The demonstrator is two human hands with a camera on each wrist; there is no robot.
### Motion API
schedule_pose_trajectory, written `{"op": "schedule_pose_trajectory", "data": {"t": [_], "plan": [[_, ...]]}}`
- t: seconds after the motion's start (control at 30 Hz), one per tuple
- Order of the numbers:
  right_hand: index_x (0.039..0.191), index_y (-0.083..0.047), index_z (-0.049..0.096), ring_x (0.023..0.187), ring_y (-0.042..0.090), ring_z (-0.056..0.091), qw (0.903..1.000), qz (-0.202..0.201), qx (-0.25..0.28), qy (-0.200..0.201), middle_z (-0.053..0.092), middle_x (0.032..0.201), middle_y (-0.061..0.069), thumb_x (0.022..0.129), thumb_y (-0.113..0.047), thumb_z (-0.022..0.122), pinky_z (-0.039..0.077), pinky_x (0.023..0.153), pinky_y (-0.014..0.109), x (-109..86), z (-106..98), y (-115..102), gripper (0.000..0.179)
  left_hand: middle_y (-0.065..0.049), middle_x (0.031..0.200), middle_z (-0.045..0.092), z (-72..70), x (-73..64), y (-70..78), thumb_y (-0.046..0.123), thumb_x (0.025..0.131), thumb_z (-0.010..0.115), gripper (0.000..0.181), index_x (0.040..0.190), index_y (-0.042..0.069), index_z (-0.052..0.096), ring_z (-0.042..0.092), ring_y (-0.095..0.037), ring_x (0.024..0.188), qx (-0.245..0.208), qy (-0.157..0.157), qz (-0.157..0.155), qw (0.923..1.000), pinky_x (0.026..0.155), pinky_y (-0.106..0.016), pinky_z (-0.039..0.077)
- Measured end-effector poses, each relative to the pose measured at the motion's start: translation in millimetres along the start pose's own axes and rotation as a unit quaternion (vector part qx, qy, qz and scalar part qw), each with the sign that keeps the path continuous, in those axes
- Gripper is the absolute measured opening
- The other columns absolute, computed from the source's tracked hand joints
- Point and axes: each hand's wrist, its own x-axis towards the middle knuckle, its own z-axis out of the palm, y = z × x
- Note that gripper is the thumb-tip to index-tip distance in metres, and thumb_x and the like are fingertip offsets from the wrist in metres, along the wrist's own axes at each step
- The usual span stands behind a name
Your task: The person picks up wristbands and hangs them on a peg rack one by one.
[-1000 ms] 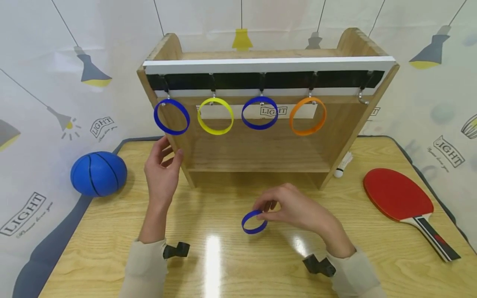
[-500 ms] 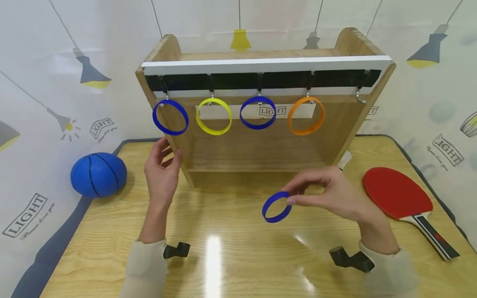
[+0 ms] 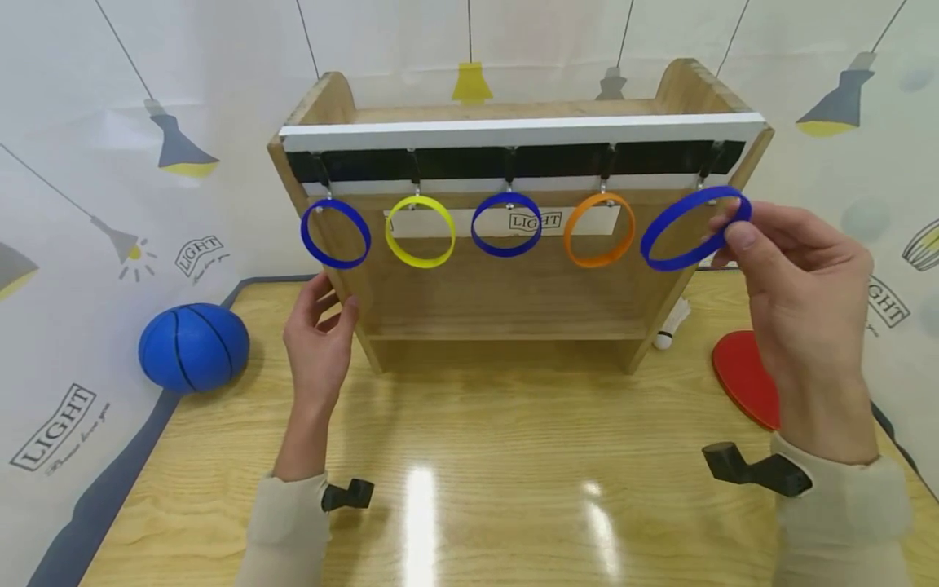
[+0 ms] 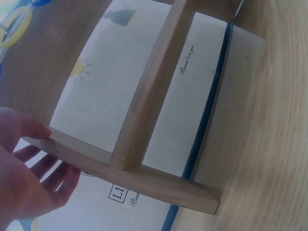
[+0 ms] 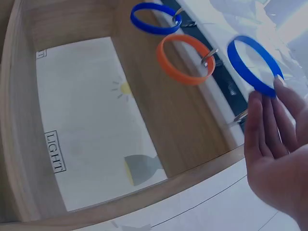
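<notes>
My right hand (image 3: 814, 302) pinches a blue wristband (image 3: 667, 263) between thumb and fingers, raised at the right end of a wooden rack (image 3: 506, 293). In the right wrist view the band lies close to the end hook (image 5: 240, 116), apart from it. On the other hooks hang a blue band (image 3: 345, 264), a yellow band (image 3: 429, 263), another blue band (image 3: 508, 253) and an orange band (image 3: 597, 262). My left hand (image 3: 319, 350) grips the rack's left side panel (image 4: 130, 180), thumb on the inner face, fingers on the outer.
A blue ball (image 3: 194, 348) sits left of the rack on the wooden table (image 3: 499, 489). At the right lie a shuttlecock (image 3: 669, 326) and a red table tennis bat (image 3: 744, 379), partly covered by my right forearm. A printed backdrop (image 3: 183, 49) surrounds the table.
My right hand has lifted the blue wristband from low over the table, up and rightward to the end hook. The left hand keeps its grip on the side panel.
</notes>
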Motion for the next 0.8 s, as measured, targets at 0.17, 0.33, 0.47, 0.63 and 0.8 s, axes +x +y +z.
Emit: {"op": "schedule_pose_trajectory", "data": {"t": [0.17, 0.33, 0.47, 0.63, 0.8], "plan": [[0.119, 0.021, 0.057, 0.097, 0.034, 0.062, 0.9955, 0.007, -0.005, 0.095, 0.064, 0.111, 0.03, 0.085, 0.01, 0.068, 0.055, 0.077, 0.029, 5.8, -5.7, 4.8, 0.037, -0.006, 0.123, 0.063, 0.3, -2.1, 6.6, 0.007, 0.093, 0.067, 0.038, 0.13, 0.01, 0.061, 0.06, -0.022, 0.111, 0.002, -0.004, 0.009, 0.9999, 0.087, -0.034, 0.051], [0.12, 0.019, 0.058, 0.094, 0.034, 0.065, 0.9916, 0.02, 0.006, 0.127, 0.064, 0.112, 0.028, 0.083, 0.009, 0.071, 0.055, 0.076, 0.029, 7.3, -12.1, 10.5, 0.04, -0.014, 0.124, 0.062, 1.7, -6.6, 24.4, 0.003, 0.093, 0.065, 0.039, 0.131, 0.005, 0.059, 0.059, -0.028, 0.111, 0.004, -0.007, 0.009, 0.9999, 0.086, -0.034, 0.051], [0.12, 0.017, 0.059, 0.091, 0.032, 0.065, 0.9909, 0.04, 0.004, 0.129, 0.065, 0.112, 0.026, 0.083, 0.008, 0.071, 0.055, 0.077, 0.028, 7.9, -15.0, 12.8, 0.04, -0.011, 0.124, 0.062, 1.2, -4.8, 17.9, 0.006, 0.093, 0.065, 0.038, 0.131, 0.009, 0.06, 0.059, -0.026, 0.111, 0.007, -0.005, 0.004, 1.0, 0.086, -0.034, 0.051], [0.119, 0.018, 0.059, 0.089, 0.031, 0.065, 0.9918, 0.044, -0.016, 0.119, 0.067, 0.11, 0.025, 0.082, 0.007, 0.073, 0.055, 0.078, 0.028, 8.1, -16.6, 15.4, 0.04, -0.002, 0.122, 0.063, -0.6, -1.1, 0.9, 0.012, 0.093, 0.067, 0.038, 0.13, 0.017, 0.062, 0.06, -0.021, 0.11, 0.008, -0.004, 0.011, 0.9999, 0.087, -0.036, 0.051], [0.119, 0.017, 0.06, 0.091, 0.031, 0.066, 0.9921, 0.049, -0.034, 0.111, 0.067, 0.111, 0.024, 0.082, 0.005, 0.074, 0.055, 0.079, 0.028, 7.1, -18.2, 17.7, 0.041, -0.002, 0.122, 0.063, -0.9, 0.4, -1.6, 0.013, 0.093, 0.068, 0.038, 0.13, 0.017, 0.062, 0.06, -0.021, 0.11, 0.004, -0.004, 0.016, 0.9999, 0.087, -0.039, 0.051]]}}
